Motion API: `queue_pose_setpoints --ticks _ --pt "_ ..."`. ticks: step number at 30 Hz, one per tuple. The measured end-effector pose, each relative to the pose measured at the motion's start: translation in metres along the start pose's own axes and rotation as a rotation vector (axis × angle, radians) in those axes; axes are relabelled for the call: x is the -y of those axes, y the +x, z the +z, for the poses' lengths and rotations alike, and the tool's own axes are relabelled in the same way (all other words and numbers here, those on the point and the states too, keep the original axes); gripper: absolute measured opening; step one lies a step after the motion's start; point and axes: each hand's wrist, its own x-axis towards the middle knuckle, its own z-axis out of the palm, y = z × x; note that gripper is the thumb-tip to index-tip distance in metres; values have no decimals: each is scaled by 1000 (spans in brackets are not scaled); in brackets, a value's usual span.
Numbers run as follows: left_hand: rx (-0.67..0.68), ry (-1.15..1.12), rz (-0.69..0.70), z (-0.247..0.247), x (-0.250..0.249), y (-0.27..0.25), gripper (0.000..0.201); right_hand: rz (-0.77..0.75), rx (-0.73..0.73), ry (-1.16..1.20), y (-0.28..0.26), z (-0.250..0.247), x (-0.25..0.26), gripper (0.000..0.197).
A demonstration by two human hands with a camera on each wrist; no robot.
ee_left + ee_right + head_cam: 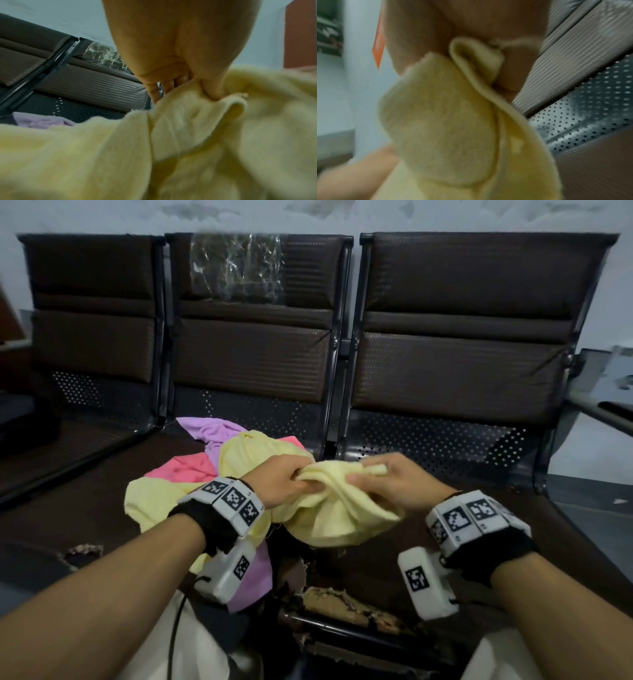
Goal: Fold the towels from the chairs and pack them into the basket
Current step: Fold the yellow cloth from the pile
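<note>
Yellow towel (329,508): soft, napped cloth, pale yellow, bunched into loose folds with a thin hemmed edge; held up above the middle seat between both hands, its lower part hanging toward the seat front. A second spread of yellow cloth (147,501) lies lower left, under the left wrist; whether it is the same towel cannot be told.

Pink towel (181,467): coral pink, smooth, crumpled flat on the seat, partly under the yellow cloth.

Purple towel (209,433): lilac, soft, one pointed corner toward the seat back; another purple patch shows below the left wrist near the seat's front edge.

Chairs (462,344): three joined seats, dark brown padded backs with a fine woven texture, black metal frames, perforated metal panels below the back pads. Clear plastic wrap (236,268), crinkled, clings to the top of the middle back. The right-hand seat (513,529) is bare; the middle seat's front edge (342,604) is torn, with crumbling foam showing.

Left hand (284,484): fingers curled, thumb (214,89) pressed down into a fold, gripping the yellow towel's gathered cloth.

Right hand (387,481): thumb and fingers pinching a folded edge of the yellow towel, a small roll of cloth poking out past the fingertips; just beside the left hand.

Wrist bands (472,518): white blocks with black-and-white square markers over black straps, one on each wrist.
</note>
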Motion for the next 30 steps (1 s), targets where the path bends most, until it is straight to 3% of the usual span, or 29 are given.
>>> queue_pose_setpoints --ticks 4,9,12,16,18,20,23,25,28,30 --pt "26 25 -77 5 14 -1 15 -141 -202 361 -6 -17 11 15" --pt "244 367 -231 9 35 -4 19 -126 -540 530 -14 -41 4 21" --pt "93 229 -220 7 22 2 30 9 -604 309 -19 -42 -9 22" --pt "-280 -77 -37 -4 -22 16 33 47 -751 223 -23 -54 -14 21" --pt "-374 -264 60 -10 -43 18 32 76 -844 191 -25 -63 -17 18" --pt "-362 -380 92 -8 -57 19 32 163 -843 97 -28 -68 -26 13" --pt "-232 -355 92 6 -66 20 33 363 -696 -142 -33 -67 -41 13" --pt "-192 -372 142 14 -71 22 31 414 -628 -259 -37 -65 -44 7" --pt "-184 -485 221 20 -80 29 27 255 -578 -338 -40 -62 -38 5" --pt "-163 -528 222 24 -80 35 26 94 -433 -265 -41 -55 -29 9"
